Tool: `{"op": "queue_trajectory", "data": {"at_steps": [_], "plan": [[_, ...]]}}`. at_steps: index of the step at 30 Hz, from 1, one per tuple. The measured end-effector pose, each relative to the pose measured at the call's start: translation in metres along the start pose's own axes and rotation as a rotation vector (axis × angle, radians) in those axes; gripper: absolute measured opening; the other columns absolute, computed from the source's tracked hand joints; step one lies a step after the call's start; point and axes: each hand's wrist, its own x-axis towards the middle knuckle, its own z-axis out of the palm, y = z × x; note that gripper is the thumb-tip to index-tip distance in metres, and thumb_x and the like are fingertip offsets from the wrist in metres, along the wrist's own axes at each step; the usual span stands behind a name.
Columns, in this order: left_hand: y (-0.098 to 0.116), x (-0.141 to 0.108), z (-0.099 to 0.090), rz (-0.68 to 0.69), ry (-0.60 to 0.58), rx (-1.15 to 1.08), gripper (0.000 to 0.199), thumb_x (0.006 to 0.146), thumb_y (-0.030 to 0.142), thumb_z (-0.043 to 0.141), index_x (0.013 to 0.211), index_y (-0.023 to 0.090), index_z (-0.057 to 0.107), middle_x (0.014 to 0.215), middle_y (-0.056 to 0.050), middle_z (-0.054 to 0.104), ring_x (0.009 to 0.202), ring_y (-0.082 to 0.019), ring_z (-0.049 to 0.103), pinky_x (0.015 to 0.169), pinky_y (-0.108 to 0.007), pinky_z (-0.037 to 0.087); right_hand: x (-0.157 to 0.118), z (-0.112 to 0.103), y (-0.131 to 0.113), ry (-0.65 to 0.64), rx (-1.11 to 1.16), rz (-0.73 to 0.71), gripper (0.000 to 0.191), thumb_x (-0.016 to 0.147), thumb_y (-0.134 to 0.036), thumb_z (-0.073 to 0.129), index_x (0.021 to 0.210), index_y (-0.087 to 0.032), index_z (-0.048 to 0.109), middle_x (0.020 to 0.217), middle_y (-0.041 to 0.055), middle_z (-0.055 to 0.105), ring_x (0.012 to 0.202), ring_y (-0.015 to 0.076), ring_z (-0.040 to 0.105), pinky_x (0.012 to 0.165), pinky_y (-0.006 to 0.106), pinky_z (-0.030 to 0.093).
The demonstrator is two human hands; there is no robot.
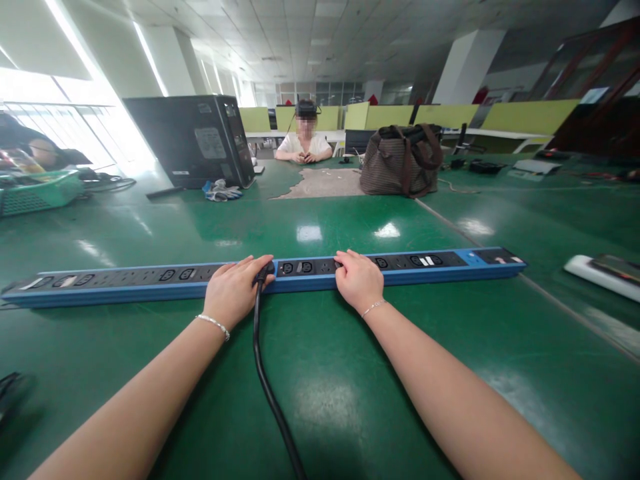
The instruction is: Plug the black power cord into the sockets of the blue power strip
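A long blue power strip point(310, 283) with black sockets along its top lies crosswise on the green table. My left hand point(234, 290) is closed around a black plug point(263, 272) at the strip's socket face, left of the middle. From this plug a thick black cord point(267, 380) runs down towards me. The fingers hide how deep the plug sits. To the right of the middle, my right hand point(361, 279) grips the power strip, its fingers curled over the far edge. Several sockets show between my two hands.
Beyond the strip stand a black computer case point(193, 143), a pair of gloves point(221, 191) and a brown striped bag point(400, 163). A green basket point(43, 191) is at left, a white device point(605, 273) at right. A person point(304, 140) sits across the table point(320, 220).
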Motion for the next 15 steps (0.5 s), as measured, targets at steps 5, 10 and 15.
{"op": "queue_trajectory", "data": {"at_steps": [5, 10, 15], "plan": [[0.002, 0.001, 0.000, -0.005, 0.006, -0.002, 0.044, 0.089, 0.050, 0.036, 0.123, 0.028, 0.054, 0.105, -0.006, 0.071, 0.097, -0.021, 0.065, 0.087, -0.034, 0.046, 0.000, 0.001, 0.001, -0.003, 0.006, 0.004, 0.036, 0.077, -0.015, 0.044, 0.101, -0.018, 0.070, 0.115, 0.0044, 0.067, 0.111, 0.0206, 0.059, 0.100, 0.036, 0.040], [0.003, -0.001, 0.007, -0.027, 0.020, -0.055, 0.042, 0.090, 0.046, 0.037, 0.123, 0.027, 0.053, 0.106, -0.006, 0.070, 0.100, -0.022, 0.064, 0.086, -0.035, 0.045, 0.000, 0.001, 0.001, 0.010, 0.007, 0.000, 0.035, 0.077, -0.015, 0.044, 0.100, -0.019, 0.071, 0.114, 0.0039, 0.067, 0.111, 0.0208, 0.059, 0.099, 0.036, 0.041], [-0.001, 0.002, 0.013, -0.045, 0.039, -0.147, 0.040, 0.089, 0.045, 0.040, 0.120, 0.026, 0.055, 0.108, -0.007, 0.069, 0.102, -0.021, 0.063, 0.090, -0.036, 0.043, 0.000, 0.002, 0.001, 0.042, 0.006, -0.001, 0.035, 0.076, -0.014, 0.044, 0.097, -0.018, 0.071, 0.110, 0.0027, 0.069, 0.108, 0.0211, 0.060, 0.097, 0.035, 0.042]]}}
